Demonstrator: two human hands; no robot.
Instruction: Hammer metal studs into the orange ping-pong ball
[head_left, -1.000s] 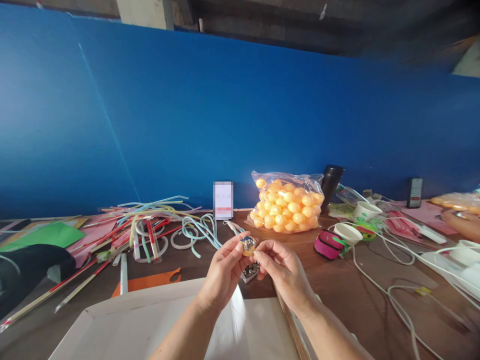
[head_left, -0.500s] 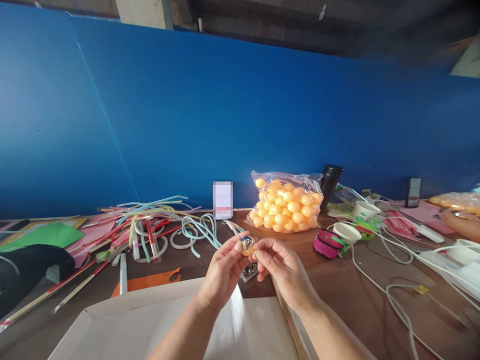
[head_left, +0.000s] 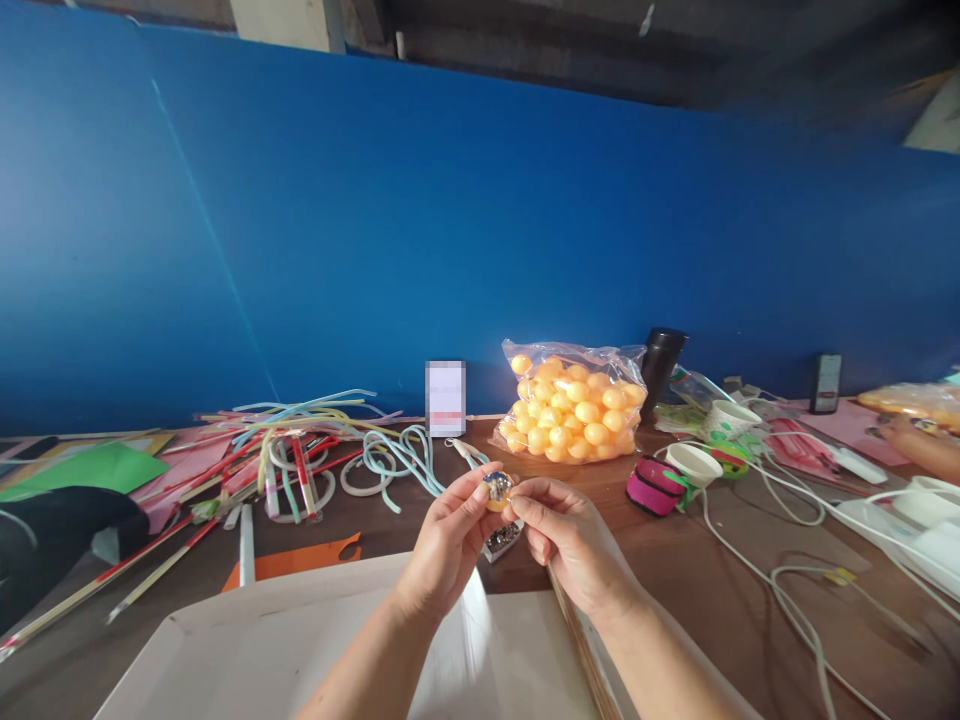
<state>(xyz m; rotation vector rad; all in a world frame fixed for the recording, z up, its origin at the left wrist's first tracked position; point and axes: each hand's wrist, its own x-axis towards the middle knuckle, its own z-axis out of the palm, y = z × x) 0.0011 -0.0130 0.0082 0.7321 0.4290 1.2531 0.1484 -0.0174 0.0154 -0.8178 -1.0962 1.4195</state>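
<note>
My left hand (head_left: 448, 535) pinches a small yellow-orange ball (head_left: 496, 492) between thumb and fingers. Shiny silver pieces that look like thumbtacks cover its upper side. Against the ball's right edge, the fingertips of my right hand (head_left: 566, 535) are pressed together; whatever they hold is too small to make out. Just below the hands, partly hidden, is a small box (head_left: 504, 540) of shiny silver pieces. Beyond them stands a clear bag (head_left: 574, 408) full of similar yellow-orange balls.
A white box (head_left: 300, 640) fills the near side. Tubes and sticks (head_left: 300, 450) lie tangled at left. A phone (head_left: 445, 400) leans against the blue wall. To the right are a pink pouch (head_left: 654, 487), paper cups (head_left: 694, 465) and white cables (head_left: 787, 590). Another person's hand (head_left: 919, 440) shows far right.
My hands stay close together at the ball, with only a slight shift of the right hand. The other person's hand at far right has changed position.
</note>
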